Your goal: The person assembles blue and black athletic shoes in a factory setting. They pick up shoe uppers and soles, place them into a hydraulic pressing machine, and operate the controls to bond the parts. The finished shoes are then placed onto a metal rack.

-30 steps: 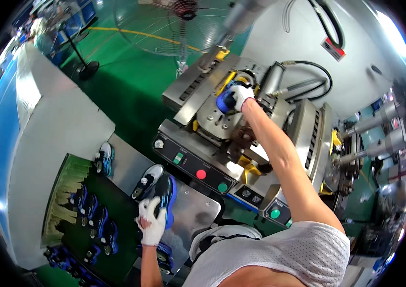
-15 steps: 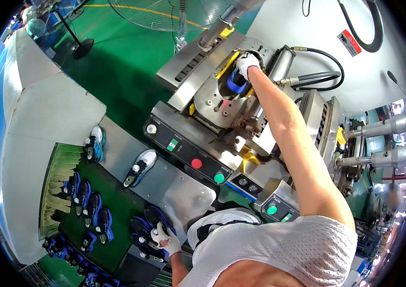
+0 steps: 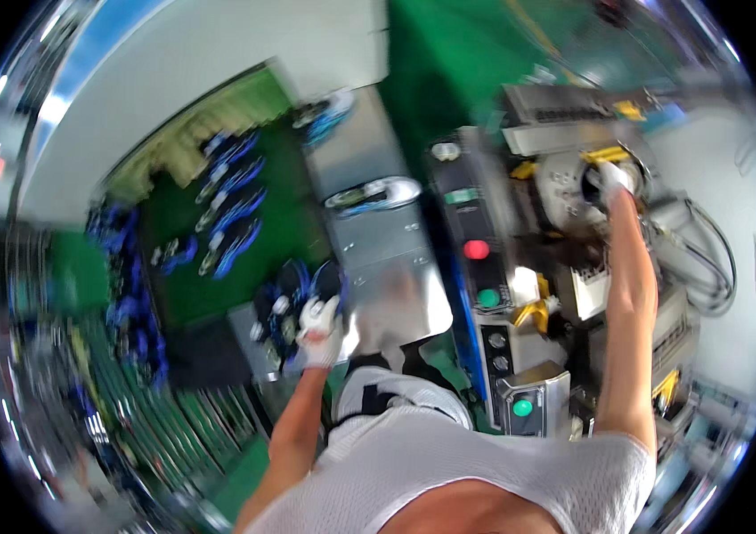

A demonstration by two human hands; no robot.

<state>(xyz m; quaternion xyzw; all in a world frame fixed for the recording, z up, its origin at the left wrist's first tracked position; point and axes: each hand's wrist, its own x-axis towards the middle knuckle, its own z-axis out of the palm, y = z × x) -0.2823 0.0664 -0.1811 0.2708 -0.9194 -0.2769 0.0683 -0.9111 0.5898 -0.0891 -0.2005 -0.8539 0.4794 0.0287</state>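
Observation:
My left hand (image 3: 318, 336), in a white glove, is closed on the near end of a dark blue shoe upper (image 3: 328, 281) at the edge of the metal table. Another dark upper (image 3: 287, 289) lies just left of it. Reaching far right, my right hand (image 3: 613, 181), also gloved in white, is down in the round opening of a metal press (image 3: 560, 191). Motion blur hides its fingers and whatever lies under them. A white-and-black shoe (image 3: 376, 194) rests on the metal table (image 3: 387, 254), and a white-and-light-blue shoe (image 3: 325, 116) sits at its far end.
Several blue-and-black shoes (image 3: 234, 205) stand on a green conveyor (image 3: 280, 209) below a fringed curtain (image 3: 164, 151). More dark shoes (image 3: 136, 320) crowd its left side. A control panel (image 3: 467, 205) with red and green buttons fronts the press. A second button box (image 3: 534, 405) is nearer me.
The whole view has swung left, bringing the conveyor and table nearer the middle and blurring the picture. My left hand stays at the shoe uppers; my right stays in the press.

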